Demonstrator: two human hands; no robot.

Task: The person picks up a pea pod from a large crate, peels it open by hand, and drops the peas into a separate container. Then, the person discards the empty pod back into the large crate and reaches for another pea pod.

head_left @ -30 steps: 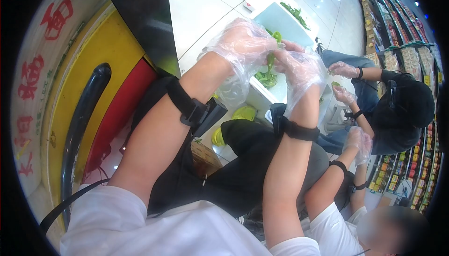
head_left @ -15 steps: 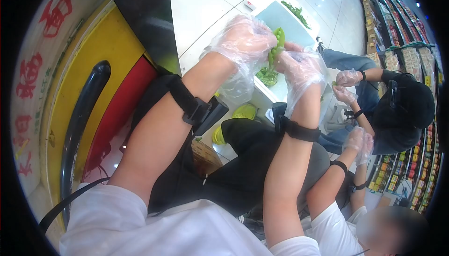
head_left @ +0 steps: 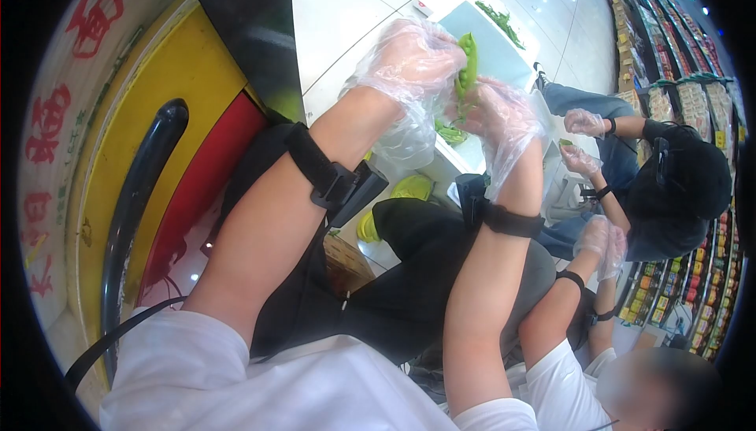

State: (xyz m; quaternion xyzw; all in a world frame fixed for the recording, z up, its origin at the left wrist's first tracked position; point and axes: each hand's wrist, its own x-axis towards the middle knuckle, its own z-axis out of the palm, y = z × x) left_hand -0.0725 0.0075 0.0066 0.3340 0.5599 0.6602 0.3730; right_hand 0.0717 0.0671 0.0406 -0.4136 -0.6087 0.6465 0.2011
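Both of my hands wear clear plastic gloves. A green pea pod [head_left: 468, 68] stands nearly upright between them, above a white foam box [head_left: 453, 17]. My left hand [head_left: 416, 57] is closed, its fingertips pinching the pod's side. At the pod's lower end, the fingers of my right hand [head_left: 500, 112] are closed on it; the loose glove hides part of the grip. Below the hands, a heap of green pods or peas [head_left: 450, 133] shows in part inside the box.
More green pieces [head_left: 500, 23] lie at the box's far side. On the right, a person in a black cap [head_left: 693, 163] and another in a white shirt [head_left: 563, 384] work with gloved hands. A yellow and red panel with a black handle [head_left: 142, 195] stands at left.
The pod has turned more upright and shows its side rather than its split seam. My right hand has dropped slightly. The capped person's hands have moved apart.
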